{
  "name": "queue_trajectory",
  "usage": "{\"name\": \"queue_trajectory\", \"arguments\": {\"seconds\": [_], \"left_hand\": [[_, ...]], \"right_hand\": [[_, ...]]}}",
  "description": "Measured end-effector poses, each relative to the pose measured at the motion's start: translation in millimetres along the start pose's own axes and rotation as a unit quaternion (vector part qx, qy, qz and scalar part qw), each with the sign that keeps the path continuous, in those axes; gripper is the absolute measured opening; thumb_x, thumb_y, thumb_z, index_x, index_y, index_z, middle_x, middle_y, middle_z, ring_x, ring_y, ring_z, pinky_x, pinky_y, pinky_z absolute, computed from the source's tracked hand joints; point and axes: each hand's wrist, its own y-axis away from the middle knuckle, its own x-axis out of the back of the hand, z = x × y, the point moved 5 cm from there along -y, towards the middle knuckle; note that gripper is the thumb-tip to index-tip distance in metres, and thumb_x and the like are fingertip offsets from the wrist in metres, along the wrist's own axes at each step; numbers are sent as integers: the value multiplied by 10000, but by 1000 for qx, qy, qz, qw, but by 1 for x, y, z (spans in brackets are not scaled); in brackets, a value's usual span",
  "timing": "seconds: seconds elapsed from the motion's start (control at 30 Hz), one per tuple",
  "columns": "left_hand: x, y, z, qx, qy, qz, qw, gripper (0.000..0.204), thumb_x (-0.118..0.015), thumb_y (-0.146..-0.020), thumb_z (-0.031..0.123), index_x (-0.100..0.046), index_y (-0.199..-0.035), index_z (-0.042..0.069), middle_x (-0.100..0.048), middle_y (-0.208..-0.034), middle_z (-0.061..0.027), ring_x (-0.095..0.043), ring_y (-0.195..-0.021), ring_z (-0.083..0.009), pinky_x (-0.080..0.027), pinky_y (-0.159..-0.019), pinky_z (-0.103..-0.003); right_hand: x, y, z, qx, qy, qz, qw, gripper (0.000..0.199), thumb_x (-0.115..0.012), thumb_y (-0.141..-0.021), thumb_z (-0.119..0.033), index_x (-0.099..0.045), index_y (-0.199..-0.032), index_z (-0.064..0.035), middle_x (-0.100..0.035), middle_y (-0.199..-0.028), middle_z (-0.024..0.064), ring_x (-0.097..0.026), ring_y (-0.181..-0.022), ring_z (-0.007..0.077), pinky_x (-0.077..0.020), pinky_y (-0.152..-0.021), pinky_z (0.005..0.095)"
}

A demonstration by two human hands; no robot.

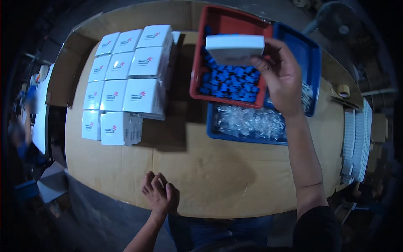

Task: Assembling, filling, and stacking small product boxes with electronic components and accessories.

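Note:
My right hand (282, 75) is closed on a flat white box (235, 43), thumb on the near face and fingers behind. It holds the box above the red tray (194, 84), where many small blue plastic pieces (233, 84) lie. At the table's near edge, my left hand (159, 195) rests loosely bent with its fingers a little apart, holding nothing. Stacked white boxes (112, 95) with a small red mark and dark print stand in rows on the left side of the table.
Beneath the red tray, a blue tray (247, 140) holds clear plastic packets (252, 122). Another blue tray (312, 54) at the right contains small pale pieces (306, 94). Brown cardboard (201, 168) covers the table. A tape roll (343, 90) and white stacked strips (357, 138) sit at the right.

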Motion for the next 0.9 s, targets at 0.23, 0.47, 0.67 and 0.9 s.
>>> {"name": "queue_trajectory", "arguments": {"seconds": [0.23, 0.47, 0.67, 0.9], "left_hand": [[9, 9, 16, -29, 10, 57, 998, 486, -671, -935, 258, -555, -1366, 65, -464, -1473, -209, -417, -1378, -420, -292, -1143, -554], [8, 15, 18, -95, 40, 170, 980, 422, -673, -963, 191, -564, -1338, 30, -537, -1401, -186, -484, -1332, -378, -343, -1124, -507], [20, 40, 23, -177, 70, 297, 936, 312, -648, -977, 128, -618, -1259, -3, -636, -1259, -174, -567, -1211, -385, -398, -1073, -491], [-17, 140, 174, -70, 557, -187, 806, 435, -414, -1139, 325, -582, -1378, 2, -695, -1203, -134, -686, -946, -211, -534, -926, -337]], "right_hand": [[70, 134, -23, -85, -100, 62, 989, 334, -606, -1054, -83, -574, -1380, -19, -646, -1198, 41, -608, -1136, 116, -503, -994, 288], [76, 307, -45, -206, -375, 242, 871, 347, -499, -1087, -125, -561, -1418, -42, -665, -1182, 39, -638, -1085, 134, -510, -943, 280], [78, 410, -78, -201, -457, 252, 829, 365, -583, -1057, -134, -565, -1404, -21, -676, -1176, 77, -659, -1076, 146, -542, -951, 302], [80, 475, -108, -159, -414, 257, 859, 340, -573, -1044, -81, -579, -1368, 24, -684, -1233, 93, -634, -1141, 145, -504, -983, 282]]}}
